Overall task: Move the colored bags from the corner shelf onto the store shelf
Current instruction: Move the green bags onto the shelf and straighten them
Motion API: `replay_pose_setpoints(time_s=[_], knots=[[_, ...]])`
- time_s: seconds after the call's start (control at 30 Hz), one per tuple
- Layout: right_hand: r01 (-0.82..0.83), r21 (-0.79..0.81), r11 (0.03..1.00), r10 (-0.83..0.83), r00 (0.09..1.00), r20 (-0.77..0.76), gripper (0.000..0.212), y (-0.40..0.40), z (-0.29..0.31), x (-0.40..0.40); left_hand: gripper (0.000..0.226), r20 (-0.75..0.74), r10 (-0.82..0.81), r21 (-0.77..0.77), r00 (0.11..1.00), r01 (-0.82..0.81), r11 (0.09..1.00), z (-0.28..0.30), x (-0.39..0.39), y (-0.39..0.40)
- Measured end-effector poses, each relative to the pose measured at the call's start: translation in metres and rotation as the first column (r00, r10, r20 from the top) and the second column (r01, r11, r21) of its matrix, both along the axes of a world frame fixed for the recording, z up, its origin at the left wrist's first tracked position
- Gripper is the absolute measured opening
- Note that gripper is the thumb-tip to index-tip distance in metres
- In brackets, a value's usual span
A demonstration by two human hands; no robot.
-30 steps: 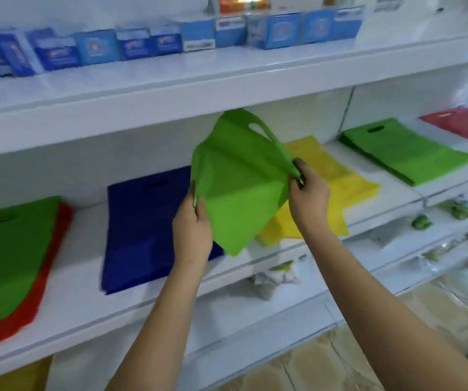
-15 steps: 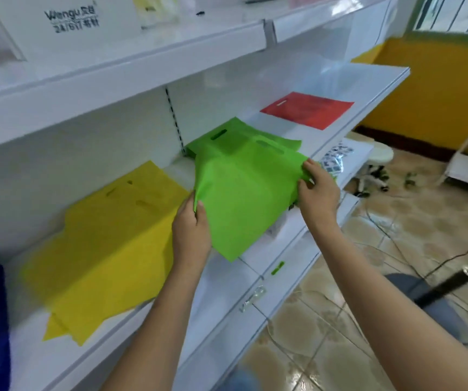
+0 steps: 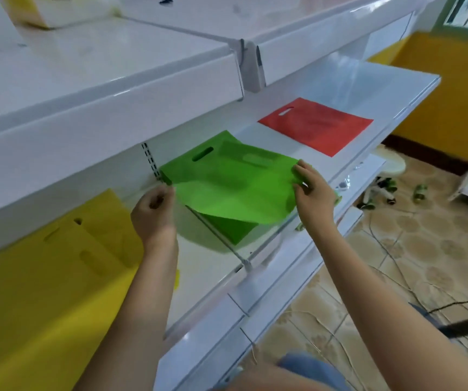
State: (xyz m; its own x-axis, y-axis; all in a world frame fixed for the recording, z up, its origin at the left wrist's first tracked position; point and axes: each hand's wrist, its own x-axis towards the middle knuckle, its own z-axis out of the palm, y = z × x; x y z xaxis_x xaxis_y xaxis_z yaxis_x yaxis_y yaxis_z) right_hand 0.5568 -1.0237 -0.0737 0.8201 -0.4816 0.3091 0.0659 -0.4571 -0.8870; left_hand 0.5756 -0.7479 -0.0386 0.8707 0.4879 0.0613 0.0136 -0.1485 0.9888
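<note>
White store shelving [image 3: 213, 266] runs across the view in tiers, with a tiled floor [image 3: 396, 266] and a yellow wall [image 3: 453, 94] off to the right. At the far left of the middle tier lie yellow bags [image 3: 44, 292], stacked flat with their handle slots showing. Next along, the left hand [image 3: 154, 213] pinches the near left corner of a green bag [image 3: 235, 190] between curled fingers. That bag is spread over another green bag [image 3: 224, 230] already lying on the shelf; its near edge hangs lifted while the far part sits close to the lower one. The right hand [image 3: 313, 187] grips the bag's right edge, fingers bent over the fabric. Farther right on the same tier a red bag [image 3: 316, 125] lies flat, well apart from the green ones.
</note>
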Motion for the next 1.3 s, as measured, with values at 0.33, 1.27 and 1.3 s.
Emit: replay_pose_setpoints(time_s=[0.33, 1.27, 1.3], knots=[[-0.332, 0.028, 0.943, 0.332, 0.943, 0.004, 0.066, -0.041, -0.001, 0.165, 0.107, -0.295, 0.037, -0.107, 0.955, -0.071, 0.992, -0.045, 0.001, -0.03], [-0.787, -0.384, 0.483, 0.423, 0.594, -0.684, 0.05, 0.01, -0.005, 0.245, 0.094, -0.472, 0.029, 0.464, 0.881, 0.22, 0.858, -0.054, -0.034, -0.148], [-0.769, -0.422, 0.479, 0.388, 0.617, -0.685, 0.057, 0.014, -0.003, 0.239, 0.098, -0.472, 0.032, 0.458, 0.881, 0.214, 0.863, -0.051, -0.036, -0.148]])
